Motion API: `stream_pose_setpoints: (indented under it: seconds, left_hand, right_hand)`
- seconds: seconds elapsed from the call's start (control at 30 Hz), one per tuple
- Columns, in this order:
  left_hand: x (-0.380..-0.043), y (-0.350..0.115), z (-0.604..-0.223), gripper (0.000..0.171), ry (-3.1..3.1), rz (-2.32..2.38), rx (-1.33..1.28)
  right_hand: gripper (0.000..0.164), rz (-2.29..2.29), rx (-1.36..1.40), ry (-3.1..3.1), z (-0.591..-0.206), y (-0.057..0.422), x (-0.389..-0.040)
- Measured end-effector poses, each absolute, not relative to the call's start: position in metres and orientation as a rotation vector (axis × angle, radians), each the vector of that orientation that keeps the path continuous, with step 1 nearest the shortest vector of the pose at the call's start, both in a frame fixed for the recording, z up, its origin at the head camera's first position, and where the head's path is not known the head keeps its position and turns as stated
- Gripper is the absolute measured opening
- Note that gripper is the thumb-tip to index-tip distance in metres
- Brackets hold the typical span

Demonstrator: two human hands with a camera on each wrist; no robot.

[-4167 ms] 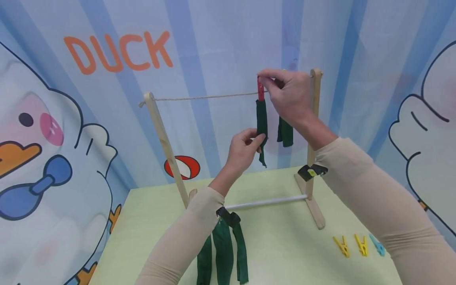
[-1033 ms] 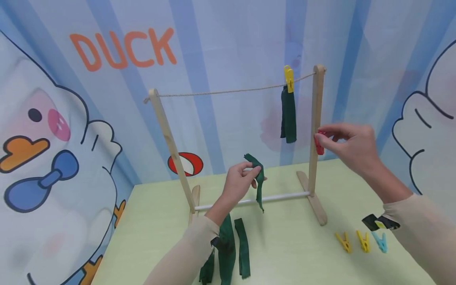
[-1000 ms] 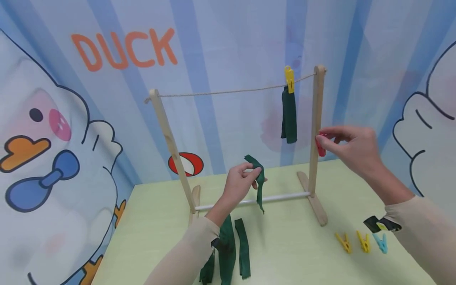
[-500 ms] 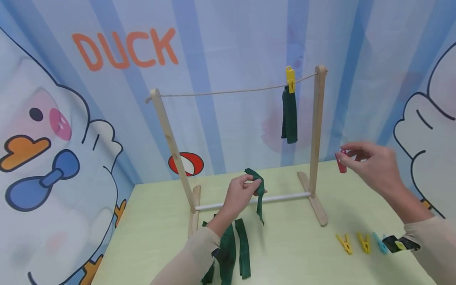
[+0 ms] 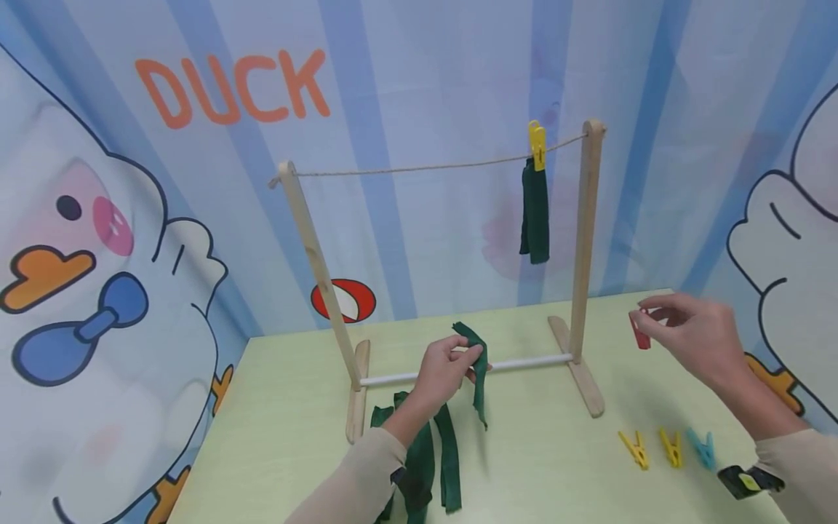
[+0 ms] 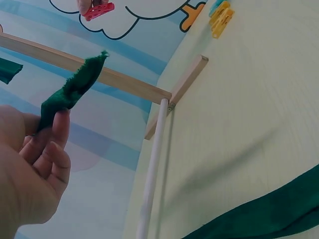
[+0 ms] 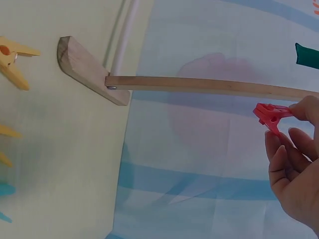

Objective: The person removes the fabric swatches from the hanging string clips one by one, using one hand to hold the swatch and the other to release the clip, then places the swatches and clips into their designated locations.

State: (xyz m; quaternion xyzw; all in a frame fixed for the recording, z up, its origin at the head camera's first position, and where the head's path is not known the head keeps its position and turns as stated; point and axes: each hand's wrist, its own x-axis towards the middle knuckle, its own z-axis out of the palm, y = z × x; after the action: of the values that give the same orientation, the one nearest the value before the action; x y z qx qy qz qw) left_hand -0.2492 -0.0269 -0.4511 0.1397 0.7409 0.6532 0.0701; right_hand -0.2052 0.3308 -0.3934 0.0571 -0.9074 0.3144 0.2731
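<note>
The left hand point(image 5: 445, 368) pinches a dark-green cloth strip point(image 5: 480, 386) above a pale-yellow desk's point(image 5: 524, 437) middle; the right hand point(image 5: 705, 338) grips a red plastic clothespin point(image 5: 641, 335) near its far right corner. A yellow plastic clothespin point(image 5: 537, 145) holds another green strip point(image 5: 537, 211) (on a thin rope point(image 5: 419, 169)). Two yellow clothespins point(image 5: 641, 458) and a light-blue clothespin point(image 5: 706, 455) lie toward the right edge.

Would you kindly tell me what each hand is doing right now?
Left hand: closed, pinching a green strip.
Right hand: closed, pinching a red peg.
</note>
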Motion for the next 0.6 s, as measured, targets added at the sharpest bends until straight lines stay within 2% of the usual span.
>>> stream_pose_setpoints:
  seconds: [0.33,0.6]
  left_hand:
    - [-0.246,-0.027,-0.466,0.024,2.238,1.887,0.363]
    - [-0.242,-0.028,-0.481,0.034,2.291,1.773,0.34]
  right_hand:
    - [0.026,0.864,0.093,-2.507,-0.412,0.343,-0.196]
    - [0.028,0.851,0.075,-2.539,-0.43,0.351,-0.19]
